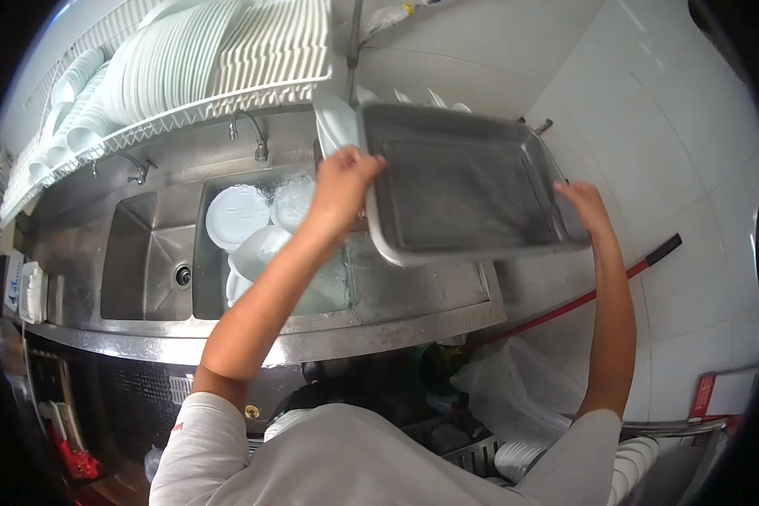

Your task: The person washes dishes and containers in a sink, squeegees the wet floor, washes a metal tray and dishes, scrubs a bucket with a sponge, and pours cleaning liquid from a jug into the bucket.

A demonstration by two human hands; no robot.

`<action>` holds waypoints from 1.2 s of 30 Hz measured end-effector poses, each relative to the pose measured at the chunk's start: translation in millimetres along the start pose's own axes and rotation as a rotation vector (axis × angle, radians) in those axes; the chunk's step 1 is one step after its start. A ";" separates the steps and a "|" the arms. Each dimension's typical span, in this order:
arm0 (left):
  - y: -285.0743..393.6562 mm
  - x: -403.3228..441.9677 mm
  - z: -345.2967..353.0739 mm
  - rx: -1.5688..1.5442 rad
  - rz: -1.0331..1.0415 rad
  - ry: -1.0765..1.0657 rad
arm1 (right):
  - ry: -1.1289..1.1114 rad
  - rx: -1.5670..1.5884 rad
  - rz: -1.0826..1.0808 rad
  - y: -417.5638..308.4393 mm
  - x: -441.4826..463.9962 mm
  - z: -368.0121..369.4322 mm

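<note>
A deep rectangular metal pan (464,181) is held up over the right end of the sink counter, its inside facing me. My left hand (343,185) is closed on its left rim, with the thumb over the edge. At the right rim, my right hand (584,205) grips the other side, fingers partly hidden by the pan. White plates stand just behind the pan's left edge, partly covered by it. Below my left forearm, the filled sink basin (337,274) holds white plates (238,217) and a white bowl (260,251) in water.
An overhead rack (185,108) holds many stacked white plates and cups. Two taps, one a curved faucet (260,139), rise behind the basins. The left basin (148,274) shows its drain. A red pole (565,305) leans at the right, near a clear plastic bag (523,379).
</note>
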State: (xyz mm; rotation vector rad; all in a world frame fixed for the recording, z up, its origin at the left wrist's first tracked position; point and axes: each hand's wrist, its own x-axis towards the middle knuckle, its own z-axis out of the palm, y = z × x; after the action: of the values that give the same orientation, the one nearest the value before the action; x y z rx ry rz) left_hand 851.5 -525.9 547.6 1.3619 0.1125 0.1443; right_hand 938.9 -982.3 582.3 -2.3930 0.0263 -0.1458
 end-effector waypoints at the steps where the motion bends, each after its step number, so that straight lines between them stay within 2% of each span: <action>1: -8.8 -10.5 -1.1 0.012 -0.027 -0.027 | -0.003 -0.010 0.002 16.0 -9.5 -2.5; 4: -41.5 -40.2 -6.0 -0.018 -0.084 -0.112 | -0.001 -0.026 0.045 24.9 -52.5 -7.2; 9: -58.7 -78.3 -10.6 -0.272 -0.329 -0.201 | -0.145 -0.200 0.201 21.7 -91.0 -15.0; 12: -63.7 -77.9 -18.2 -0.297 -0.336 -0.195 | -0.231 -0.250 0.268 28.9 -75.6 -18.8; 17: -19.9 -55.7 -35.3 -0.250 -0.270 -0.105 | -0.279 -0.304 0.185 -32.6 -46.4 -12.4; 20: -3.5 -36.3 -47.1 -0.238 -0.260 -0.094 | -0.357 -0.160 0.284 -51.5 -38.9 -10.2; 24: 6.2 -28.7 -57.3 -0.197 -0.226 -0.120 | -0.187 -0.144 0.260 -26.5 -33.1 -0.8; 26: 8.7 -30.7 -57.6 -0.184 -0.192 -0.112 | -0.169 -0.065 0.215 -45.5 -51.2 9.1; 31: -6.7 -53.0 -70.4 -0.010 -0.160 -0.115 | -0.018 0.017 0.200 -18.9 -108.9 32.9; 36: -65.7 -113.7 -85.3 0.010 -0.341 -0.201 | -0.059 -0.030 0.234 11.0 -185.0 36.9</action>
State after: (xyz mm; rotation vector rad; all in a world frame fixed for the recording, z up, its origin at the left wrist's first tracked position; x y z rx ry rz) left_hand 727.9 -475.8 465.5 1.3401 0.1745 -0.2791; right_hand 759.5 -954.4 529.8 -2.4014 0.2816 0.0351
